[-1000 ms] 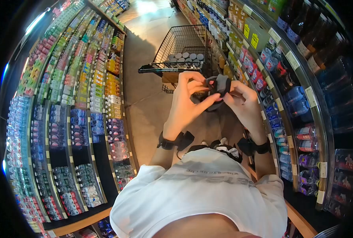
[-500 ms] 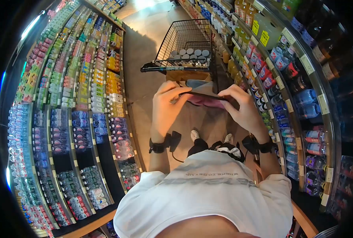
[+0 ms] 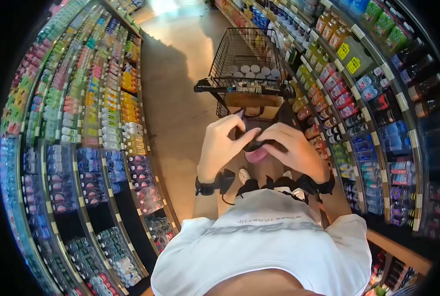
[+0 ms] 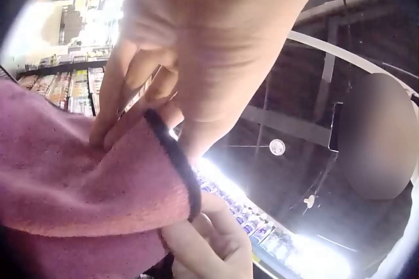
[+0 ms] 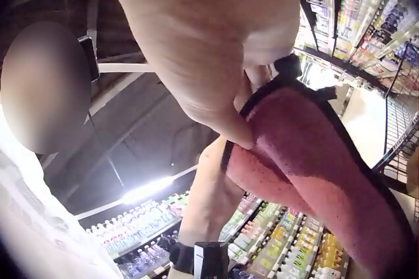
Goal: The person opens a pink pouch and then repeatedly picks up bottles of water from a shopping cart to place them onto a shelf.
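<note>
Both hands meet in front of the body over a pink fuzzy cloth [image 3: 256, 156] with a dark bound edge. My left hand [image 3: 224, 143] pinches that edge between thumb and fingers. Close beside it, my right hand [image 3: 295, 152] grips the cloth by the same border, its fingers curled. In the left wrist view the pink cloth [image 4: 78, 174] hangs in folds below the left fingers. The right wrist view shows the cloth [image 5: 308, 141] doubled over, its dark trim running under the right thumb. Part of it is hidden behind the hands in the head view.
A black wire shopping cart [image 3: 249, 54] stands ahead, holding several white-lidded containers [image 3: 254, 72]; a brown box [image 3: 253, 102] sits low at its near end. Drink shelves line the left [image 3: 89, 118] and right [image 3: 338, 93]. Bare floor [image 3: 173, 98] runs between them.
The hands first bunch the dark cloth together, then draw apart with its edge stretched between them, and now come together again, lower, with the cloth folded. The cart appears shifted right in view.
</note>
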The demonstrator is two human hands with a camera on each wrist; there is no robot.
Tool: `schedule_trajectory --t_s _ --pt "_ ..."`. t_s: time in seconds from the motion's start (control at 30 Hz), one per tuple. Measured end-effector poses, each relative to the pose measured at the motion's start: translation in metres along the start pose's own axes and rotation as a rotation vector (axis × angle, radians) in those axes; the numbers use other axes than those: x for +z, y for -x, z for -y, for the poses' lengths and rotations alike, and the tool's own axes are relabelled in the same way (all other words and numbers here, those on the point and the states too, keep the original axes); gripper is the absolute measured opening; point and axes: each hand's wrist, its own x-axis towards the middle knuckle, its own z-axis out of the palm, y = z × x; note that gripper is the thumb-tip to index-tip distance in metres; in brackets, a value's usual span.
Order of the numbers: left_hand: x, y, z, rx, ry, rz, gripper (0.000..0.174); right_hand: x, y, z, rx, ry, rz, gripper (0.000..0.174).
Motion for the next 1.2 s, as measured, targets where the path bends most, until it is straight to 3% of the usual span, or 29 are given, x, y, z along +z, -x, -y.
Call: schedule_trajectory --t_s 0.07,0.27,0.33,0.37,0.47,0.53,0.57,0.6,0.67,0.73,0.77,0.83,0.87,0.93,0.97,1.0,1.07,1.17,1.2 --pt "-0.007 -0.001 0.012 0.039 0.078 0.091 0.02 0.008 -0.007 0.006 -0.005 0.05 -0.05 0.033" --pt "-0.007 -0.01 0.032 0.104 0.31 0.457 0.027 0.021 -0.009 0.005 0.298 -0.072 -0.145 0.047" --pt "-0.001 -0.015 0.034 -0.039 0.476 0.446 0.026 0.017 -0.005 -0.005 0.386 -0.168 -0.093 0.041" --pt "0.002 -0.019 0.035 -0.11 0.555 0.439 0.025 0.013 -0.002 -0.011 0.36 -0.067 -0.086 0.036" --pt "0.017 -0.031 0.035 -0.087 0.333 0.296 0.019 -0.001 0.007 -0.034 0.254 0.214 -0.107 0.025" --pt "0.022 -0.041 0.04 -0.129 0.16 0.35 0.017 -0.013 0.009 -0.052 0.129 0.359 -0.199 0.023" --pt "0.022 -0.045 0.04 -0.154 0.069 0.373 0.018 -0.017 0.011 -0.058 0.192 0.321 -0.218 0.022" --pt "0.02 -0.053 0.031 -0.204 0.112 0.468 0.034 -0.02 0.012 -0.063 0.253 0.279 -0.242 0.022" --pt "0.03 -0.06 0.051 -0.364 0.351 0.486 0.05 -0.031 0.01 -0.075 0.29 0.213 -0.325 0.018" --pt "0.043 -0.07 0.076 -0.453 0.447 0.554 0.073 -0.042 0.003 -0.066 0.329 -0.072 -0.402 0.019" --pt "0.055 -0.077 0.081 -0.54 0.534 0.525 0.071 -0.048 0.001 -0.064 0.352 -0.211 -0.43 0.019" --pt "0.084 -0.088 0.082 -0.728 0.721 0.459 0.069 -0.043 0.007 -0.078 0.191 -0.184 -0.442 0.016" --pt "0.092 -0.093 0.083 -0.812 0.741 0.428 0.059 -0.048 0.012 -0.079 0.211 -0.267 -0.302 0.016" --pt "0.111 -0.1 0.09 -0.674 0.712 0.431 0.056 -0.065 0.017 -0.066 0.354 -0.47 -0.044 0.017" --pt "0.117 -0.103 0.091 -0.609 0.696 0.428 0.054 -0.064 0.021 -0.077 0.243 -0.395 -0.116 0.017" --pt "0.11 -0.119 0.056 -0.378 0.474 0.669 0.043 -0.056 0.026 -0.093 0.132 -0.32 -0.184 0.017" --pt "0.123 -0.119 0.066 -0.421 0.572 0.665 0.039 -0.059 0.032 -0.11 -0.005 -0.021 -0.428 0.025" --pt "0.144 -0.123 0.067 -0.444 0.494 0.669 0.035 -0.055 0.062 -0.162 0.304 -0.205 -0.296 0.036" --pt "0.15 -0.127 0.067 -0.442 0.43 0.674 0.034 -0.043 0.072 -0.184 0.499 -0.56 -0.212 0.045"
